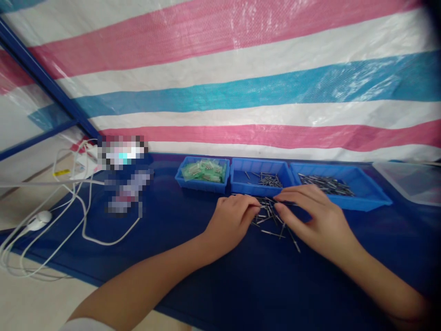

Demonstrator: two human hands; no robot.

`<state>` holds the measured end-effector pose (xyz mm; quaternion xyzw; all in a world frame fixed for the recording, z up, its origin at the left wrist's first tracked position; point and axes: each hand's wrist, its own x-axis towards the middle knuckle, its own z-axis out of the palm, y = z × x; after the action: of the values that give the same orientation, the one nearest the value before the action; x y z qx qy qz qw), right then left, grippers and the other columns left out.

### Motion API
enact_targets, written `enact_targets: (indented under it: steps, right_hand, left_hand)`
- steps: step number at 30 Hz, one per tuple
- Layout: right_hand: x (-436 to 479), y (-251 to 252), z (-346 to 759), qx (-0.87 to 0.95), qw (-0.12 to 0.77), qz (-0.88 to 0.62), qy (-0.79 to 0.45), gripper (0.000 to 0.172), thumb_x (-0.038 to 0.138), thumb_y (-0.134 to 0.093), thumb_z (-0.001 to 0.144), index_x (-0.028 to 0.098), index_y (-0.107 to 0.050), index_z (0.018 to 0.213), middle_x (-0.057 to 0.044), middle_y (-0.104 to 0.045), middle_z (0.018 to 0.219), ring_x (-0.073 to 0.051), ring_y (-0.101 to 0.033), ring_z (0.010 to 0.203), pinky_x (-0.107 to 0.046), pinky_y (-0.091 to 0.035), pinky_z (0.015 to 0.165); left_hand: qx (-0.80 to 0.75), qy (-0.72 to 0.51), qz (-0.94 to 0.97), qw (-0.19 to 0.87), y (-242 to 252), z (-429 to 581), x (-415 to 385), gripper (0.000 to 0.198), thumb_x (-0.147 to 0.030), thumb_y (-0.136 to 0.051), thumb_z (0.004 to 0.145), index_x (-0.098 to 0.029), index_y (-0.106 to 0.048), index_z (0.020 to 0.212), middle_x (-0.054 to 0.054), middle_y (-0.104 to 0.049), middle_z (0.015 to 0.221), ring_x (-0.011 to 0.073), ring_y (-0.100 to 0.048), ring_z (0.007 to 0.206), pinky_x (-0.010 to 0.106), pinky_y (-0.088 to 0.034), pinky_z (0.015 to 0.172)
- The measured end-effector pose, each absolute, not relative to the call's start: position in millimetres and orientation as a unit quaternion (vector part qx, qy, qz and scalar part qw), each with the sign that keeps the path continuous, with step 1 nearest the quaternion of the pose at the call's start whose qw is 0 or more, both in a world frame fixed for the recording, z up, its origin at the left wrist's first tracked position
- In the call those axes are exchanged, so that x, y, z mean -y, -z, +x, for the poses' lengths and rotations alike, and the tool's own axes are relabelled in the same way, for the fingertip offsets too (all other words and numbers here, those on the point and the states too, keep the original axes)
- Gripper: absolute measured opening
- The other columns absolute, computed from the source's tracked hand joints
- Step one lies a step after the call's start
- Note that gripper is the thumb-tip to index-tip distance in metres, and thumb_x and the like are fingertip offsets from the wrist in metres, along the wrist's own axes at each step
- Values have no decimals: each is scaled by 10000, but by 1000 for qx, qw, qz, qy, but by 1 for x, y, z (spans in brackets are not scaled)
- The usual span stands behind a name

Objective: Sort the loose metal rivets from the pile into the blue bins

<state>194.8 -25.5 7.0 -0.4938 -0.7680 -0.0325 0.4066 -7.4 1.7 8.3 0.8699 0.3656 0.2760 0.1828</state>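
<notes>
A loose pile of thin, dark metal rods (268,212) lies on the blue tabletop between my hands; their exact kind is too small to make out. My left hand (232,220) rests at the pile's left side, thumb and fingers pinched together, and what is in the pinch is hidden. From the right, my right hand (315,216) reaches over the pile with thumb and forefinger closed around what looks like one thin rod. Just behind the hands stand a middle blue bin (241,187) with some short rods and a right blue bin (370,200) holding more rods.
A left blue bin (203,185) contains green-tinted plastic bags of small metal pieces. White cables (86,234) and a plug (40,219) lie at the left, near blurred-out items. A clear plastic container (409,181) sits far right. Striped sheeting (220,99) hangs behind the table.
</notes>
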Motion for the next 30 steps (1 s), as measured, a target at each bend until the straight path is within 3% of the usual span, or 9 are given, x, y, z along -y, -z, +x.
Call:
enact_targets:
  steps: [5,11,18,22,30]
  right_hand:
    - [31,-1,180,753,405,-502,-128,123,302,-550,894,225,-647,892,-42,-691,894,-181,-641,842,-316,-513,750]
    - [31,0,176,712,395,-538,-216,203,393,-546,887,222,-648,853,-17,-659,769,-146,-589,670,-268,-467,608]
    - [29,2,177,696,368,-542,-295,300,474,-488,903,227,-646,840,-30,-663,809,-174,-602,749,-287,-474,675]
    - [29,1,178,697,353,-532,-326,301,471,-480,906,227,-654,874,-26,-638,774,-189,-608,814,-301,-477,733]
    - [30,3,172,662,380,-520,-384,286,455,-499,895,207,-635,854,-26,-636,802,-174,-607,781,-282,-482,681]
  left_hand:
    - [-356,-353,808,307,-7,-7,-3,151,-285,-530,930,-179,-628,971,21,-683,929,140,-622,806,246,-468,727]
    - [-371,-349,775,374,-4,-6,-3,140,-290,-606,887,-168,-653,936,22,-687,893,135,-617,787,230,-464,720]
    - [-322,-345,793,384,-5,-8,-6,84,-229,-621,874,-166,-676,871,30,-678,890,135,-610,803,220,-460,719]
    - [-342,-361,765,408,-4,-9,-7,136,-252,-656,850,-173,-677,959,26,-687,917,131,-620,801,217,-467,727]
    - [-343,-383,695,502,0,-9,-6,203,-322,-637,857,-158,-644,977,42,-678,907,153,-634,819,248,-484,743]
